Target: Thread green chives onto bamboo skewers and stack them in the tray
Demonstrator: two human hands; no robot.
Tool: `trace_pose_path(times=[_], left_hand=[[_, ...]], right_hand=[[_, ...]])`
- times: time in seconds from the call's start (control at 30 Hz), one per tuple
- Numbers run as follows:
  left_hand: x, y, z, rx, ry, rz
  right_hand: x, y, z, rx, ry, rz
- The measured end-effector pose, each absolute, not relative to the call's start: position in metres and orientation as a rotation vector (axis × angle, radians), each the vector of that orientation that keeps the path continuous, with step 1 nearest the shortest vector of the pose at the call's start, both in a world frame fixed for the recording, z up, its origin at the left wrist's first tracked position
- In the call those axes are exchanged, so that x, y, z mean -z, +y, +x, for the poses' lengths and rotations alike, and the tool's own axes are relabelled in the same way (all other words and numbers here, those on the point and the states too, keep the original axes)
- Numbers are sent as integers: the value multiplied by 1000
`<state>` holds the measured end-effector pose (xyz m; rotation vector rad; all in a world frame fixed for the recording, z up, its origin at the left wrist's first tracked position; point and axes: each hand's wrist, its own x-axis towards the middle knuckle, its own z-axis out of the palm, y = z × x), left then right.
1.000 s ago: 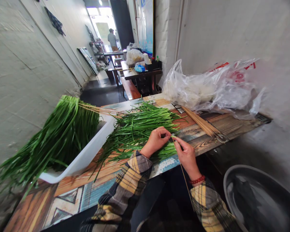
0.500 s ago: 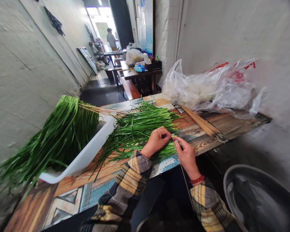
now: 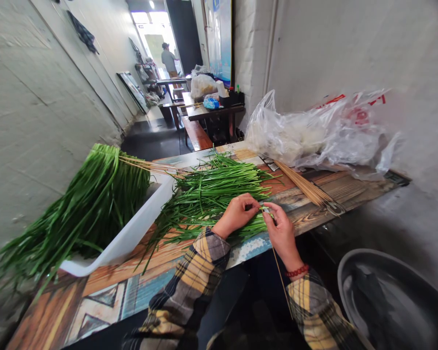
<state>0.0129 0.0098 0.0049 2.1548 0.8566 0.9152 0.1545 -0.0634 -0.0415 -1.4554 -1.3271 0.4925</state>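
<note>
Left hand (image 3: pixel 239 214) pinches green stem (image 3: pixel 262 208) above desk (image 3: pixel 251 249), right hand (image 3: pixel 280 232) grips thin stick (image 3: pixel 279 271) trailing toward lap; probably best: steady stem, light pressure, fingertips off the stick's line.

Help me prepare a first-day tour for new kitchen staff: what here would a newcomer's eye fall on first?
Probably the big heap of long green leaves in the white tray at the left. Next come the left hand and right hand, close together at the table's near side, the right holding a thin stick. Clear plastic bags with red print stand out at the right.
</note>
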Motion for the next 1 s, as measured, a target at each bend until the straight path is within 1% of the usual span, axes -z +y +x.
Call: trace_pose_path(times=[0.2,0.37,0.43,0.57,0.67,0.9,1.0], left_hand=[[-3,9,13,-891,811,2203],[-8,10,9,-756,718,2242],[-9,14,5,-823,793,2211],[-7,27,-3,-1117,1155,2027],[-3,33,-4,-1189,1295,2001],[1,29,-1,-810,1348,2502],[2,28,0,-685,1407,2602]], right_hand=[[50,-59,154,-513,-1269,-1415],[51,-58,154,-498,-1255,-1421],[49,-59,154,-497,-1267,-1449],[46,-61,154,-484,-1285,-1468],[43,-61,153,-470,-1308,-1499],[39,-64,151,-347,-1368,-1584],[39,-64,151,-333,-1379,-1588]])
